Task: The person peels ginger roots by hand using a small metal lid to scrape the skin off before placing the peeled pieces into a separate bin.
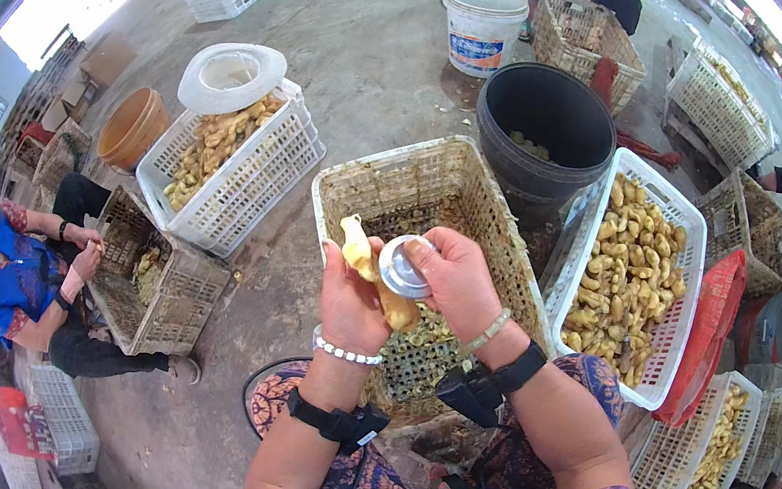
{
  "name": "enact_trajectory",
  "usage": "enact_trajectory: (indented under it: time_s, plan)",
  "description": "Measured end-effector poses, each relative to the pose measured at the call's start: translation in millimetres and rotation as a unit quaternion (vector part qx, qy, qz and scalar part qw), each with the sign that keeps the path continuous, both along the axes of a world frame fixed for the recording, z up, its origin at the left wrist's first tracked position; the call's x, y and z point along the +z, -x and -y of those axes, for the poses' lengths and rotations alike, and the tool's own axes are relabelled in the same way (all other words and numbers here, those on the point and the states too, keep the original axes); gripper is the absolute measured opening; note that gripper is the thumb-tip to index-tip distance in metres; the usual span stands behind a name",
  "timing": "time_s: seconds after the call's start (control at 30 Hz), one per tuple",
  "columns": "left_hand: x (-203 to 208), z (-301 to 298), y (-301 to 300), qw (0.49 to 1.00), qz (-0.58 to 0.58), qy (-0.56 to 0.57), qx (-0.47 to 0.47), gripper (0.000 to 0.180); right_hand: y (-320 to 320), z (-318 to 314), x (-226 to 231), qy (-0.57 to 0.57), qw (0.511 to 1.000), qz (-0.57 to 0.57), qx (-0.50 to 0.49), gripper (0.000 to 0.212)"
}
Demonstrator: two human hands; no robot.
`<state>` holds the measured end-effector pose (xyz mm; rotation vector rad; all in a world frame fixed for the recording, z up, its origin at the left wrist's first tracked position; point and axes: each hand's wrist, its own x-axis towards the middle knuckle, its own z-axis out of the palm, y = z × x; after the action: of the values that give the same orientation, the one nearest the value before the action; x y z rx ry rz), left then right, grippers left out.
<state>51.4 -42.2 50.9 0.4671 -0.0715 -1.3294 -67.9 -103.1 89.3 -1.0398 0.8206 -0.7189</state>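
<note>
My left hand (pixel 350 301) grips a pale yellow piece of ginger (pixel 361 252), its tip pointing up and to the left. My right hand (pixel 452 279) presses a round metal lid-like scraper (pixel 401 272) against the ginger's side. Both hands hover over a dirty cream plastic basket (pixel 390 184) that holds peelings and bits at its bottom. Each wrist wears a bead bracelet and a black strap.
A white crate of peeled ginger (pixel 632 270) sits to the right, a black bucket (pixel 545 126) behind the basket. Another white crate (pixel 240 171) with a white lid on top lies at left. A seated person (pixel 12 274) works at a basket on the left. A white pail (pixel 483 23) stands farther back.
</note>
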Motion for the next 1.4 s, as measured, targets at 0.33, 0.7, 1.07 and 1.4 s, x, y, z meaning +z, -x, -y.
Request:
enact_trajectory:
  time_s: [0.33,0.7,1.07,1.4]
  plan:
    - [-2,-1,-7,0.998,0.009,-0.051,0.036,0.063,-14,-12,-5,0.063,0.995,-0.060,0.041,0.018]
    - [3,2,-38,0.973,0.142,0.017,0.181,0.048,-8,-22,-8,0.078,0.984,-0.142,0.075,0.019]
    - [1,9,-12,0.993,0.048,0.070,0.086,0.040,-9,-26,23,0.237,0.961,-0.140,0.024,0.018]
    - [-5,8,-7,0.997,0.027,0.015,0.077,0.045,-17,-23,17,0.348,0.915,-0.196,0.049,0.019]
